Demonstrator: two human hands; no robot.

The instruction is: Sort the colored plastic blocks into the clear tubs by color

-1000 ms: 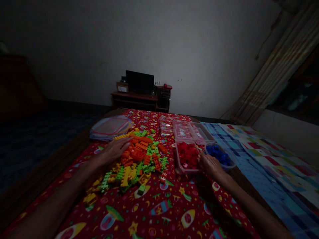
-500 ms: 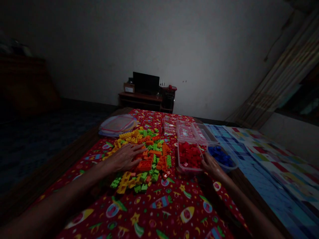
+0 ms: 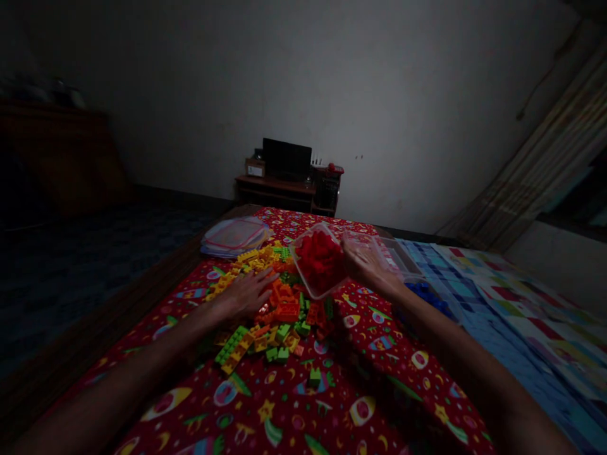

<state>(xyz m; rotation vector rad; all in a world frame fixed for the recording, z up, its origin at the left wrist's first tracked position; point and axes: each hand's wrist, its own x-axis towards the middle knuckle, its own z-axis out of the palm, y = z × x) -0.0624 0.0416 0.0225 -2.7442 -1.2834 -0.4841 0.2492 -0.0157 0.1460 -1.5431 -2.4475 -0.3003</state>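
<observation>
My right hand (image 3: 364, 260) grips the right side of a clear plastic container (image 3: 310, 292), which is lifted and tilted toward the left. Red building bricks (image 3: 322, 260) fill it. My left hand (image 3: 247, 293) lies with fingers spread on a loose pile of building bricks in orange (image 3: 287, 311), yellow (image 3: 256, 258) and green (image 3: 232, 345). The tilted container hangs over the right part of this pile. One green brick (image 3: 314, 378) sits apart, nearer to me on the red patterned cloth (image 3: 284, 411).
Stacked round lids (image 3: 237, 235) lie behind the pile on the left. Clear containers (image 3: 396, 253) stand at the back right. Blue bricks (image 3: 429, 297) fill another container, partly hidden by my right arm. Farther off is a low desk (image 3: 275, 187) with a monitor (image 3: 287, 158).
My right hand has lifted the container of red bricks and brought it left, tilted, over the pile. Some bricks have shifted under my left hand, and a green one now lies apart.
</observation>
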